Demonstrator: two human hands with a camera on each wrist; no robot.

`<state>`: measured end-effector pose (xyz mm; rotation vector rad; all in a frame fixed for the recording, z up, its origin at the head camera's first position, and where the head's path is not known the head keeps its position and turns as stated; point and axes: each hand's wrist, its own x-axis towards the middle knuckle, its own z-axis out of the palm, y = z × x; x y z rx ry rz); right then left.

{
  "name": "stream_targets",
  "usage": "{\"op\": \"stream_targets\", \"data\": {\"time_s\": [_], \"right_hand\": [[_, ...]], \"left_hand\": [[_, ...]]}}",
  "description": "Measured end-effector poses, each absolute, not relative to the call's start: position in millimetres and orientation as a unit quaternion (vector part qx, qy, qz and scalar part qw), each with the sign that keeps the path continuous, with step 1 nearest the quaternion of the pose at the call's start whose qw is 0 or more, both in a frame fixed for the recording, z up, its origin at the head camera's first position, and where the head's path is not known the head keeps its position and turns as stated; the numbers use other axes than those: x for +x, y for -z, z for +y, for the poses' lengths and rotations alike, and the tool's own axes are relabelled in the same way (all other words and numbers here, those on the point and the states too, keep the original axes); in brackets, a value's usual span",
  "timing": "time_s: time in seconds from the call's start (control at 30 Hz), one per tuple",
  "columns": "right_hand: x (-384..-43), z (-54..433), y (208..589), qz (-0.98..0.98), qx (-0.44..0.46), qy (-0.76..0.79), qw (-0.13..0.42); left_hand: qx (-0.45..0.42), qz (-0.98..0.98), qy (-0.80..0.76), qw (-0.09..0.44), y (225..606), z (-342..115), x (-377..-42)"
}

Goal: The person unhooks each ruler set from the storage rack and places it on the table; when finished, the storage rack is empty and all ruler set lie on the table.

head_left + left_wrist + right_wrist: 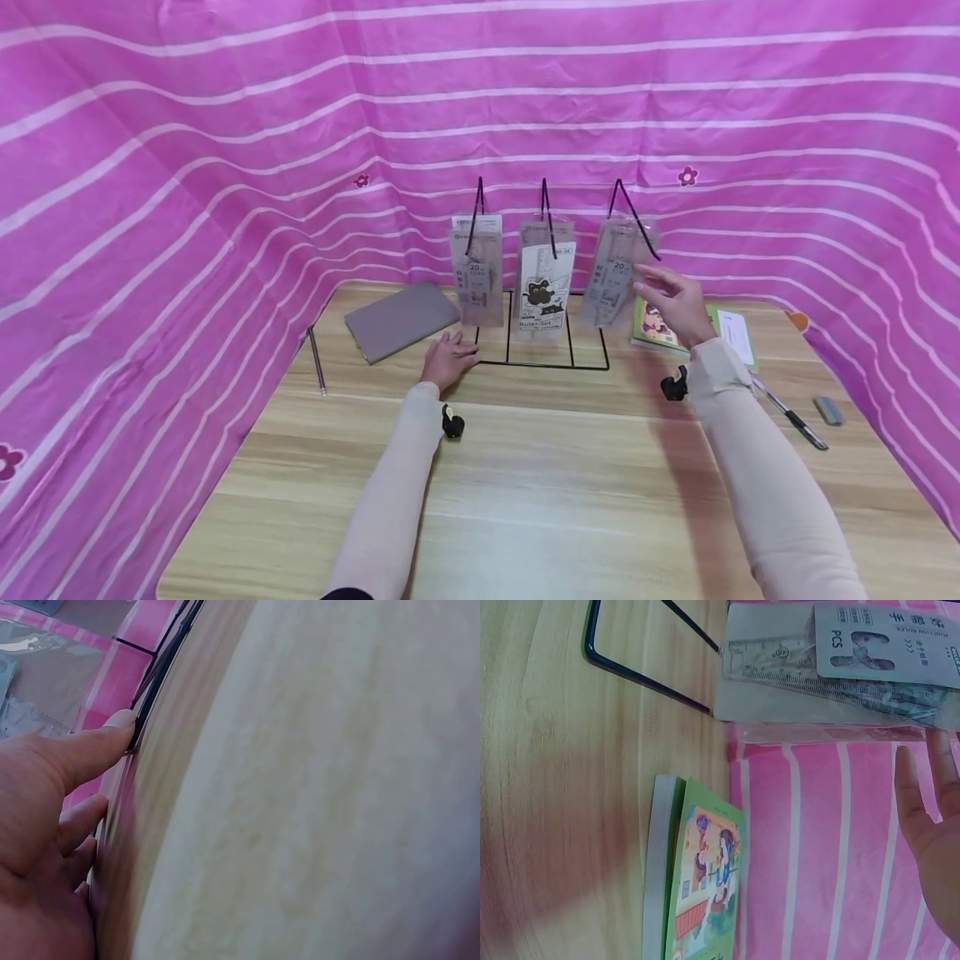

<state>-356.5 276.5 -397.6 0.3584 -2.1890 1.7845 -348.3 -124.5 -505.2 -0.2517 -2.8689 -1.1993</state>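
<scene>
While left grip (448, 360) touches the rack's (543, 364) edge — tabletop (555, 475) spreads in front.

Saw "20" on the left packet (478, 287) and right packet (611, 279), "Ruler set" on the middle packet (545, 287); made out "PCS" and Chinese characters on the right one.

White stripes are crossing the pink curtain (525, 100), the rack (540, 365) is showing black, black figures are patterning the white ruler card (547, 286)
</scene>
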Motion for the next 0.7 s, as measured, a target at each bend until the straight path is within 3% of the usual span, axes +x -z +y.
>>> {"op": "stream_targets", "data": {"time_s": [0.3, 0.7], "right_hand": [[-334.8, 266.8, 375.9, -0.753, 0.136, -0.623, 0.161], [-330.4, 264.0, 372.9, -0.753, 0.135, -0.615, 0.191]], "left_hand": [[-0.078, -0.922, 0.378, 0.015, 510.0, -124.3, -352.8], [-0.083, -0.929, 0.36, 0.021, 511.5, -124.8, -355.6]]}}
